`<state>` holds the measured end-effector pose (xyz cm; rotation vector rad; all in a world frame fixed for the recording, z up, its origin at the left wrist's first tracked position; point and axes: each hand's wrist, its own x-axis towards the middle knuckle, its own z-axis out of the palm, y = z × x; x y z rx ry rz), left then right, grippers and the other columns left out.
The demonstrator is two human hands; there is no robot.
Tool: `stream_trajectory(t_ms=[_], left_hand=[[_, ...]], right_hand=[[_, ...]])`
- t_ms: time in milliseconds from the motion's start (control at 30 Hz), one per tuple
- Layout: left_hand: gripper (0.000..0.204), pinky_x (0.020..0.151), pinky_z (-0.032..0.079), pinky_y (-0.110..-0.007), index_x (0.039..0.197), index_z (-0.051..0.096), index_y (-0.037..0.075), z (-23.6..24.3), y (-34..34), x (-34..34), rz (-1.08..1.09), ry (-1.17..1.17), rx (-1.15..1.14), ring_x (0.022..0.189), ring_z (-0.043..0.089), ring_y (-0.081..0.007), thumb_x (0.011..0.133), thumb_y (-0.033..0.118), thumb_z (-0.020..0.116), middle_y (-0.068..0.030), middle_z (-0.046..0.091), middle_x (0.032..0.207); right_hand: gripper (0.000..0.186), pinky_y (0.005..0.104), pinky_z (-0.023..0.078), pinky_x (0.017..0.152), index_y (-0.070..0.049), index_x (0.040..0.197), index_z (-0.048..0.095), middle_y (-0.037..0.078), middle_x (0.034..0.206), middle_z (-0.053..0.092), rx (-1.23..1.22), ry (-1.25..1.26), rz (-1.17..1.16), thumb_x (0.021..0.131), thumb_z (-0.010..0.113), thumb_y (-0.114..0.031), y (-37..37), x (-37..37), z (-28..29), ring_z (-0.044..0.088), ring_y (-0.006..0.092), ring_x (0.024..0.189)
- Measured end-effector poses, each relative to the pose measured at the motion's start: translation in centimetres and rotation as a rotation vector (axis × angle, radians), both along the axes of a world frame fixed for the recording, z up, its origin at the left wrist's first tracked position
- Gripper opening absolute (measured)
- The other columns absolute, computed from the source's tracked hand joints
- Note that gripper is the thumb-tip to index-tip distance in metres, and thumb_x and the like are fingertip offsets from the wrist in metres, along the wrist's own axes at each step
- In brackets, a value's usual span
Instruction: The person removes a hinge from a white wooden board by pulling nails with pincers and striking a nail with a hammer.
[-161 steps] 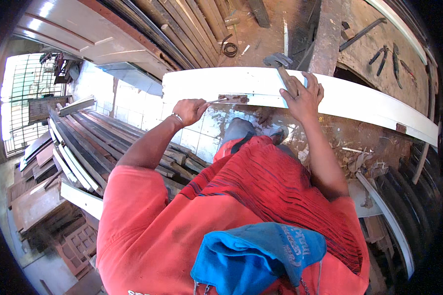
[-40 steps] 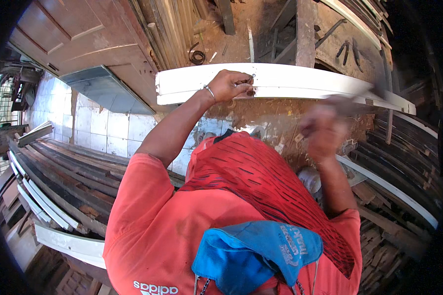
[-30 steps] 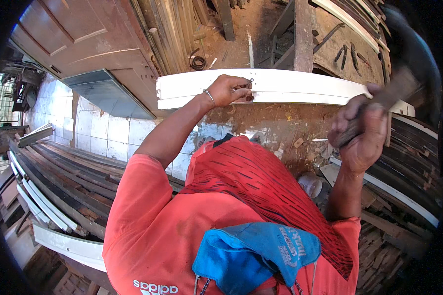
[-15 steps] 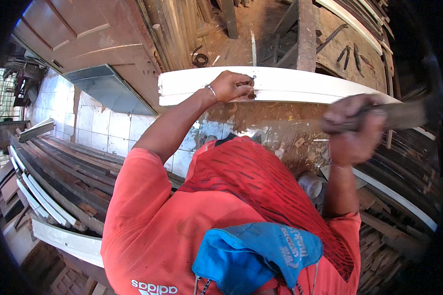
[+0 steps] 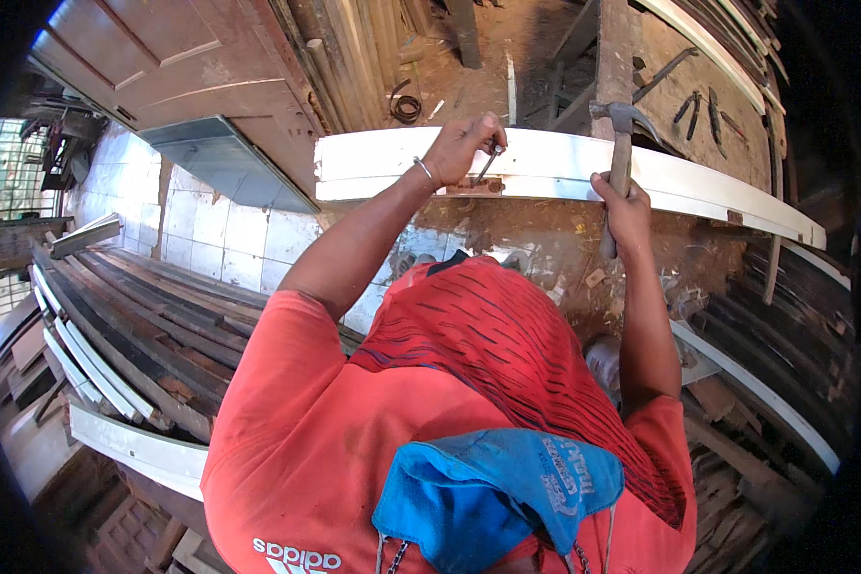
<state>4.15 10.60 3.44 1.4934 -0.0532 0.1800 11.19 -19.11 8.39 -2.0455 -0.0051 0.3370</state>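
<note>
A long white-painted board [image 5: 564, 161] lies across in front of me. My left hand [image 5: 457, 151] is over it, fingers closed on a thin metal rod [image 5: 488, 167] with a small head, like a long nail. The rod leans, its lower end at a bare brown patch [image 5: 474, 189] along the board's near edge. To the right, my right hand [image 5: 626, 209] is wrapped around the wooden handle of a claw hammer [image 5: 621, 158]. The hammer's steel head points away from me, above the board's far edge, apart from the rod.
Pliers [image 5: 714, 122] and other hand tools lie on a wooden bench [image 5: 674, 86] at the far right. A brown panelled door [image 5: 191, 72] leans at the far left. Stacked timber [image 5: 143, 316] lies on the left, more planks [image 5: 784, 335] on the right.
The hammer, blurred and lying sideways farther right before, now points away from me nearer the left hand. The rod shows more clearly, and my left fingers have shifted on it.
</note>
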Motion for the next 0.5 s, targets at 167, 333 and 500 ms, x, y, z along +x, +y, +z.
stream_trajectory(t_ms=[167, 333, 500], left_hand=[[0.070, 0.059, 0.041, -0.032, 0.067, 0.058, 0.002, -1.6, -3.6, 0.4, 0.040, 0.159, 0.204, 0.061, 0.046, -0.0132, 0.104, 0.061, 0.044, -0.0015, 0.048, 0.059], [0.067, 0.054, 0.042, -0.038, 0.066, 0.059, 0.001, -1.6, -5.8, -0.3, 0.240, 0.188, 0.167, 0.053, 0.050, -0.0182, 0.104, 0.055, 0.046, -0.0090, 0.048, 0.053], [0.058, 0.060, 0.051, -0.045, 0.067, 0.066, 0.002, -2.1, -7.7, 1.0, 0.451, 0.040, 0.366, 0.063, 0.068, -0.0357, 0.103, 0.046, 0.050, -0.0219, 0.062, 0.063]], right_hand=[[0.068, 0.0388, 0.045, 0.099, 0.000, 0.125, 0.067, 0.017, 0.123, 0.062, -0.433, -0.329, 0.115, 0.082, 0.077, -0.052, -3.2, 8.5, -8.2, 0.057, 0.0274, 0.117], [0.080, 0.0600, 0.009, 0.120, -0.009, 0.137, 0.064, 0.015, 0.158, 0.035, -0.742, -0.353, 0.222, 0.081, 0.069, -0.066, -4.3, 10.5, -10.6, 0.021, 0.0316, 0.152], [0.079, 0.0683, 0.000, 0.117, -0.014, 0.142, 0.059, 0.013, 0.159, 0.032, -0.629, -0.340, 0.306, 0.082, 0.070, -0.064, -4.0, 10.5, -10.3, 0.012, 0.0345, 0.154]])
